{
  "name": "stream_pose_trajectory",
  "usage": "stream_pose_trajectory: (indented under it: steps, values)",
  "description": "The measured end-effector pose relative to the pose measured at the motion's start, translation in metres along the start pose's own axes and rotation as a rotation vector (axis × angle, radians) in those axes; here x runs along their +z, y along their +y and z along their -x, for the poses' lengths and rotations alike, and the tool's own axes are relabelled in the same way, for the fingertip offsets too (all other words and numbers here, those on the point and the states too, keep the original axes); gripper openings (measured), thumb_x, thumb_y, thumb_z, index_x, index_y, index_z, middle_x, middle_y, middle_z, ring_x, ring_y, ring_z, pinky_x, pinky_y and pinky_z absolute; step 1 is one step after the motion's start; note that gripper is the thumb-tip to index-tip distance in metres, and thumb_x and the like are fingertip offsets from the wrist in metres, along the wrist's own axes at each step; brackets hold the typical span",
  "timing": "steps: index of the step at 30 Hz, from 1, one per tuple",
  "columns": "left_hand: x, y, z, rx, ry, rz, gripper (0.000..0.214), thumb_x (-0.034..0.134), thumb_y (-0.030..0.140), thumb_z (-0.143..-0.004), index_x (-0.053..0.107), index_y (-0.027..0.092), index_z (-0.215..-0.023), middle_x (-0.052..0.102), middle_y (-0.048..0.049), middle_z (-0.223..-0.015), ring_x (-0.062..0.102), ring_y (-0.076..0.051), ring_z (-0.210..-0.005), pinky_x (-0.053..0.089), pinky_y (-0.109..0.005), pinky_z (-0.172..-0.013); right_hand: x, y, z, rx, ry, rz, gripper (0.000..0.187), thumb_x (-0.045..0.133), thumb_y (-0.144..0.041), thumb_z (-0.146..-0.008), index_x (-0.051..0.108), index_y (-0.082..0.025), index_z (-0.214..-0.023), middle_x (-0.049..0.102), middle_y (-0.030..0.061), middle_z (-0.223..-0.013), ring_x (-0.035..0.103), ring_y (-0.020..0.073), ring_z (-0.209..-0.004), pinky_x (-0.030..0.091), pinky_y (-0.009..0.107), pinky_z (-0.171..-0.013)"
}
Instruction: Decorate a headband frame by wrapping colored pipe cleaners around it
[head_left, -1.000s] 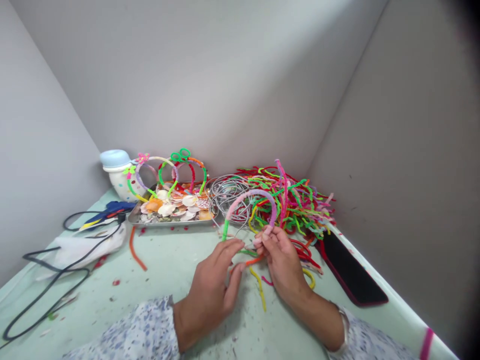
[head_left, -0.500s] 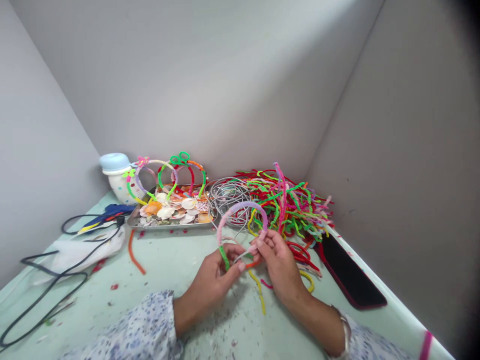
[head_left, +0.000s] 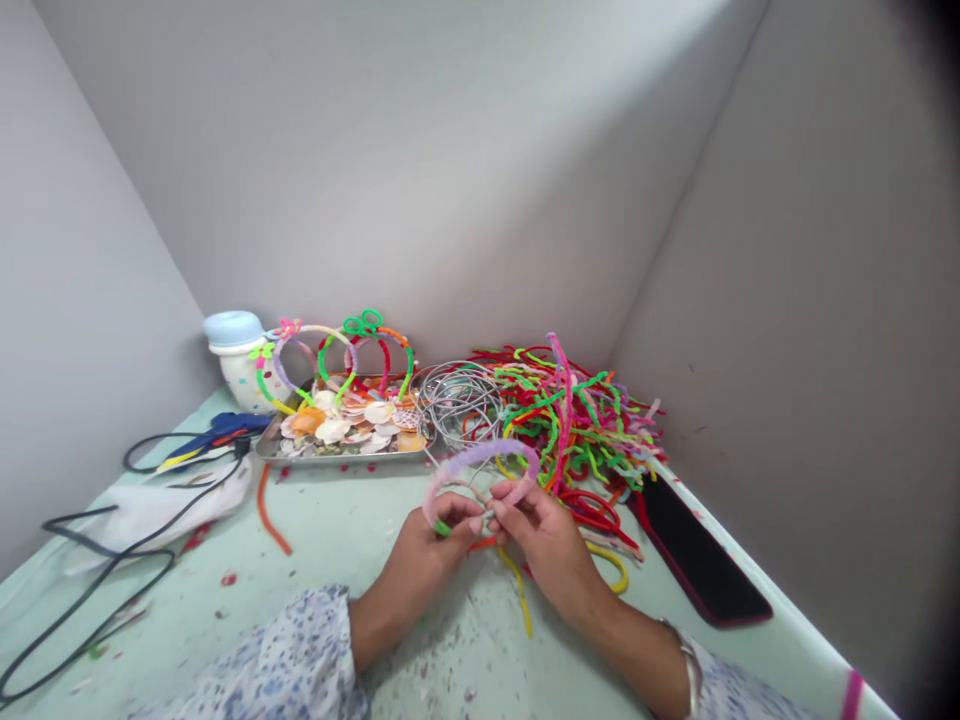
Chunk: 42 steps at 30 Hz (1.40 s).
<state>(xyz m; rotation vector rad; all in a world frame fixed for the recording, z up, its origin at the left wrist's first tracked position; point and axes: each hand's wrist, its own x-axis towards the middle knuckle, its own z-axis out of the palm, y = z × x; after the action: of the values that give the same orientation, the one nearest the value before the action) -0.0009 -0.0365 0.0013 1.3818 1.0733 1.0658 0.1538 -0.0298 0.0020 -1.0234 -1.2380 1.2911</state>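
Head view: left hand and right hand are pinching the fuzzy band above the bench, each grip closing around an end; it is seemingly handling light, springy, non-slip; the wrapped ends are likely offering surest hold.

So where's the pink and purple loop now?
Below centre in the head view, the loop is held between the left hand and right hand, in front of the wire coil.

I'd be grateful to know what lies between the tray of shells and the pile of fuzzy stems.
The head view shows a loose coil of silver wire between the tray and the pile.
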Motion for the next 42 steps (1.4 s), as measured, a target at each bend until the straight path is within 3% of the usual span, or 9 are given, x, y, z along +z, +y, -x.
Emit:
stream_pose_trajectory:
  steps: [4, 9, 13, 18, 22, 24, 29, 35, 42]
  values:
    - [-0.001, -0.002, 0.000, 0.025, 0.011, -0.045, 0.018, 0.064, 0.032, -0.080, 0.068, 0.015, -0.079, 0.068, -0.0036, -0.074, 0.057, -0.015, -0.067, 0.041, -0.023, -0.061, 0.002, -0.004, -0.003, 0.017, 0.024, -0.011, 0.020, 0.069, -0.038, -0.074, 0.062, -0.020, -0.074, 0.063, -0.0007, -0.066, 0.057, 0.0147, -0.058, 0.048, 0.028, -0.059]
    - [0.000, 0.000, 0.000, -0.044, -0.012, -0.010, 0.022, 0.063, 0.035, -0.080, 0.070, 0.014, -0.082, 0.069, -0.0048, -0.075, 0.054, -0.014, -0.060, 0.038, -0.024, -0.055, 0.002, -0.009, -0.007, 0.034, -0.004, 0.005, 0.022, 0.068, -0.037, -0.076, 0.063, -0.019, -0.088, 0.061, -0.0027, -0.064, 0.057, 0.0138, -0.056, 0.046, 0.025, -0.055]
    - [0.000, 0.003, 0.000, 0.007, -0.019, 0.038, 0.021, 0.063, 0.033, -0.080, 0.070, 0.014, -0.082, 0.069, -0.0055, -0.080, 0.058, -0.017, -0.072, 0.042, -0.025, -0.064, 0.001, -0.010, -0.011, 0.041, -0.033, 0.088, 0.021, 0.064, -0.035, -0.079, 0.063, -0.019, -0.092, 0.062, -0.0025, -0.065, 0.057, 0.0137, -0.057, 0.045, 0.025, -0.054]
    - [-0.003, 0.002, -0.003, -0.079, 0.065, 0.085, 0.025, 0.066, 0.039, -0.077, 0.065, 0.014, -0.079, 0.052, 0.0031, -0.056, 0.042, -0.010, -0.049, 0.031, -0.022, -0.049, -0.005, -0.035, -0.024, -0.061, -0.072, 0.239, 0.026, 0.059, -0.037, -0.083, 0.066, -0.020, -0.102, 0.067, 0.0009, -0.078, 0.061, 0.0167, -0.069, 0.048, 0.028, -0.060]
    - [-0.006, 0.000, -0.005, -0.115, 0.074, 0.147, 0.029, 0.066, 0.042, -0.076, 0.063, 0.013, -0.080, 0.052, 0.0029, -0.056, 0.041, -0.009, -0.048, 0.029, -0.021, -0.047, -0.025, -0.063, -0.050, -0.349, 0.088, 0.538, 0.025, 0.058, -0.033, -0.084, 0.066, -0.024, -0.106, 0.068, 0.0047, -0.103, 0.062, 0.0210, -0.092, 0.048, 0.035, -0.082]
    - [-0.007, -0.001, -0.007, -0.130, 0.069, 0.173, 0.031, 0.067, 0.043, -0.075, 0.063, 0.013, -0.082, 0.054, 0.0024, -0.057, 0.041, -0.008, -0.048, 0.028, -0.021, -0.047, -0.039, -0.072, -0.064, -0.449, 0.143, 0.675, 0.024, 0.060, -0.032, -0.083, 0.066, -0.024, -0.104, 0.067, 0.0058, -0.106, 0.062, 0.0225, -0.095, 0.047, 0.038, -0.085]
    - [-0.010, -0.005, -0.009, -0.147, 0.039, 0.196, 0.031, 0.068, 0.041, -0.075, 0.063, 0.014, -0.087, 0.054, 0.0030, -0.059, 0.042, -0.008, -0.048, 0.029, -0.021, -0.047, -0.064, -0.089, -0.076, -0.513, 0.225, 0.926, 0.022, 0.054, -0.032, -0.085, 0.067, -0.022, -0.099, 0.068, 0.0062, -0.098, 0.063, 0.0213, -0.085, 0.048, 0.035, -0.079]
    - [-0.011, -0.005, -0.007, -0.127, 0.023, 0.198, 0.026, 0.069, 0.036, -0.074, 0.065, 0.014, -0.089, 0.050, 0.0047, -0.057, 0.040, -0.008, -0.047, 0.030, -0.021, -0.047, -0.087, -0.101, -0.073, -0.590, 0.466, 1.127, 0.025, 0.054, -0.030, -0.082, 0.066, -0.018, -0.099, 0.066, 0.0092, -0.096, 0.062, 0.0210, -0.077, 0.048, 0.034, -0.074]
    - [-0.011, -0.003, -0.007, -0.133, -0.004, 0.198, 0.025, 0.070, 0.032, -0.073, 0.065, 0.014, -0.089, 0.051, 0.0038, -0.059, 0.042, -0.008, -0.050, 0.030, -0.020, -0.048, -0.105, -0.096, -0.081, -0.517, 0.494, 1.233, 0.029, 0.056, -0.033, -0.080, 0.066, -0.016, -0.101, 0.066, 0.0121, -0.096, 0.062, 0.0238, -0.078, 0.048, 0.037, -0.073]
